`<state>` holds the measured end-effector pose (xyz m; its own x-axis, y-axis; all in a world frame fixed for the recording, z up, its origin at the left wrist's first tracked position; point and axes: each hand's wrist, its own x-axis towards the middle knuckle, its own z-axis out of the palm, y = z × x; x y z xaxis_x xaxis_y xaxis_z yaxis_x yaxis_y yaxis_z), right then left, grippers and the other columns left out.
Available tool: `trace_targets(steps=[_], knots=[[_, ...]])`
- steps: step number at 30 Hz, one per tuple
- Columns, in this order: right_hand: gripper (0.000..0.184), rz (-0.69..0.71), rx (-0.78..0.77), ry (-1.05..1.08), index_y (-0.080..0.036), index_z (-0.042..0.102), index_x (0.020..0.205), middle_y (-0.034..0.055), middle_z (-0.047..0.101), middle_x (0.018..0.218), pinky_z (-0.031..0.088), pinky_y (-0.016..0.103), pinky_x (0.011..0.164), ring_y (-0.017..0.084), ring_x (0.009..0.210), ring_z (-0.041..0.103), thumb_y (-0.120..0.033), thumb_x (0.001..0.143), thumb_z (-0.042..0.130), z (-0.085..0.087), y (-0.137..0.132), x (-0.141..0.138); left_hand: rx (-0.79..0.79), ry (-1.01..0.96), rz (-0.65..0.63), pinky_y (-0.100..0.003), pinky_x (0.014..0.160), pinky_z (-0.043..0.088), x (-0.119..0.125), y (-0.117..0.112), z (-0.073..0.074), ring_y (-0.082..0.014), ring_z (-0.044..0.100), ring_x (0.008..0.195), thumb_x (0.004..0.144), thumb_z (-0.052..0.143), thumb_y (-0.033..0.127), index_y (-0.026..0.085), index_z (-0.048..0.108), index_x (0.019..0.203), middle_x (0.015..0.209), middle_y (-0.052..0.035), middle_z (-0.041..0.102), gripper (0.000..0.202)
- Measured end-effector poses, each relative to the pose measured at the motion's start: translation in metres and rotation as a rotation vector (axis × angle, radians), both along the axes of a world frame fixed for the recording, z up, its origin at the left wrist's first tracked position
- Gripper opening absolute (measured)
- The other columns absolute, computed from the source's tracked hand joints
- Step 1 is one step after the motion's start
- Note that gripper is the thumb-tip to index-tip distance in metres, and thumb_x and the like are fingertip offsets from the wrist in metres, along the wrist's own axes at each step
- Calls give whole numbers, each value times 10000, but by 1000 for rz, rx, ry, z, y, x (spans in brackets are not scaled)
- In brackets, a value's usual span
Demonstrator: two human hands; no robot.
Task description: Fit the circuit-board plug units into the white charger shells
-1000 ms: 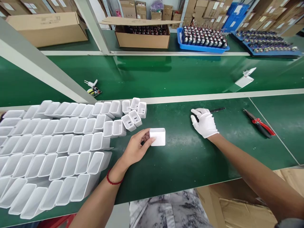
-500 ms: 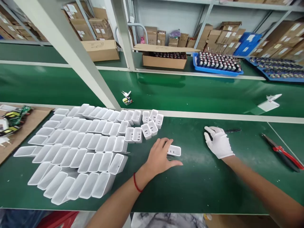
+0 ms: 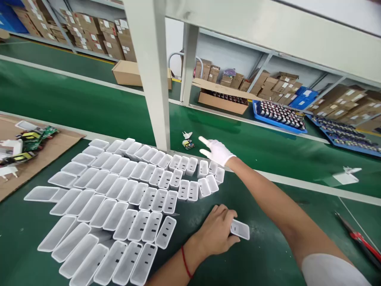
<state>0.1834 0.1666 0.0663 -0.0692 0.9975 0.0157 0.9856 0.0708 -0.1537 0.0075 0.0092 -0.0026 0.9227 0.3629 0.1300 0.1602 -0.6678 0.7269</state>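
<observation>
My left hand [image 3: 216, 230], bare with a red cord at the wrist, is closed round the near end of a white plastic case [image 3: 240, 229] with small slots in its floor. My right hand [image 3: 216, 151], in a white glove, stretches across the raised edge of the table with fingers apart, nothing in them. Just left of its fingertips lies a small circuit board [image 3: 188, 143] with a white plug part [image 3: 187, 135] behind it. Rows of open white cases [image 3: 117, 186] stand packed together left of my hands.
Red-handled pliers [image 3: 357, 236] lie at the right. Cardboard at the left carries circuit boards [image 3: 32, 139]. A white upright post [image 3: 151, 79] rises behind the cases. Across the green surface sit an open carton [image 3: 223, 102] and a blue tray [image 3: 278, 123] of small parts.
My right hand has gone from a dark, thin object at the right to beside the circuit board, its fingers spreading. My left hand has closed on the white case. The view has turned left.
</observation>
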Motion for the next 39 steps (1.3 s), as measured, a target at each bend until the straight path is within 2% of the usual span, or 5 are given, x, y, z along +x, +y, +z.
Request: trace_targets(steps=[6,11,19,25,39], knots=[[622,-10,-92,101,-234,536,1370,107,674,1151,465,362,874,285,1002,626,-394,794,707,-34,70,-32,129,-30,-129,-415,886,439,-3,7,-2,-274,519,1046,847,658,291,175,526,1151,1059,-84,639,351],[214,-159,-103,340,-175,718,849,81,706,938,502,389,847,266,888,651,-248,655,772,-36,69,-11,43,-57,-55,-469,913,439,-1,3,-7,-314,521,1048,728,718,608,190,408,1375,1110,-109,602,830],[711,-247,107,1125,-325,346,1423,69,539,1370,543,445,894,168,948,644,-450,789,642,-7,-99,55,116,-2,256,-515,830,468,7,-20,-1,-360,565,960,481,854,655,119,510,1205,1084,-162,584,964],[955,-261,259,1774,-504,331,1417,9,289,1577,468,537,1004,203,1103,588,-313,635,844,-24,-225,50,342,43,417,-473,768,485,12,-37,-6,-344,582,918,667,802,527,116,490,1172,1001,-132,590,722],[1233,13,337,1605,-416,-170,1496,56,648,1212,549,432,901,205,1108,641,-287,759,810,-28,-277,34,-165,-196,165,-392,932,520,25,-6,13,-272,553,1175,732,675,108,236,428,1280,1274,-113,471,615]])
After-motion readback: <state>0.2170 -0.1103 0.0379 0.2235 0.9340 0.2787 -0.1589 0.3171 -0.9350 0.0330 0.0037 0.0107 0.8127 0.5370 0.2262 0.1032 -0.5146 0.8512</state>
